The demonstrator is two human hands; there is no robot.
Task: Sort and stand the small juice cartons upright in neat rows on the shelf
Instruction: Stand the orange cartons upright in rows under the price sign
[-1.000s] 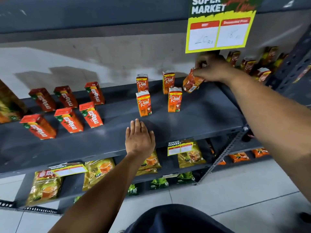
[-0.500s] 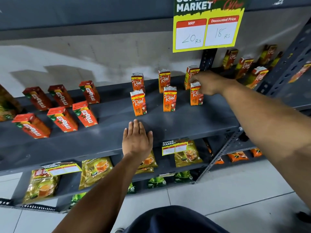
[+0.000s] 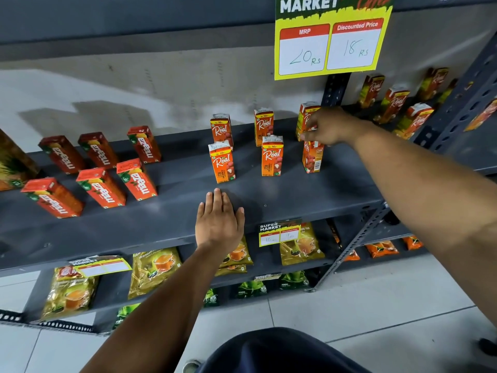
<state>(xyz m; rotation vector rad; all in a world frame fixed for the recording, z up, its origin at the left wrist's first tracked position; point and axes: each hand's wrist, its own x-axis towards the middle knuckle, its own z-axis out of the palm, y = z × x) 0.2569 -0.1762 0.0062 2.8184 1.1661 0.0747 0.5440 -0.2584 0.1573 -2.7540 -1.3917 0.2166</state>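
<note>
Orange Real juice cartons stand upright in two rows on the grey shelf [image 3: 295, 195]: a back row [image 3: 221, 129] [image 3: 263, 126] [image 3: 305, 117] and a front row [image 3: 222, 164] [image 3: 271, 157]. My right hand [image 3: 329, 127] grips the top of the front-right Real carton [image 3: 312, 158], which stands on the shelf turned slightly sideways. My left hand [image 3: 219, 223] lies flat and empty on the shelf's front part, below the cartons. Red Maaza cartons [image 3: 135, 179] stand leaning in two rows at the left.
A yellow price sign [image 3: 330, 39] hangs from the shelf above. More Real cartons [image 3: 395, 102] stand on the neighbouring shelf at the right, behind a slotted upright post [image 3: 336, 88]. Tea packets [image 3: 154, 267] fill the lower shelves. A larger carton [image 3: 13, 162] sits at far left.
My right hand brought a tilted carton down from the back right and stood it as the third carton of the front row. My left hand stayed flat on the shelf.
</note>
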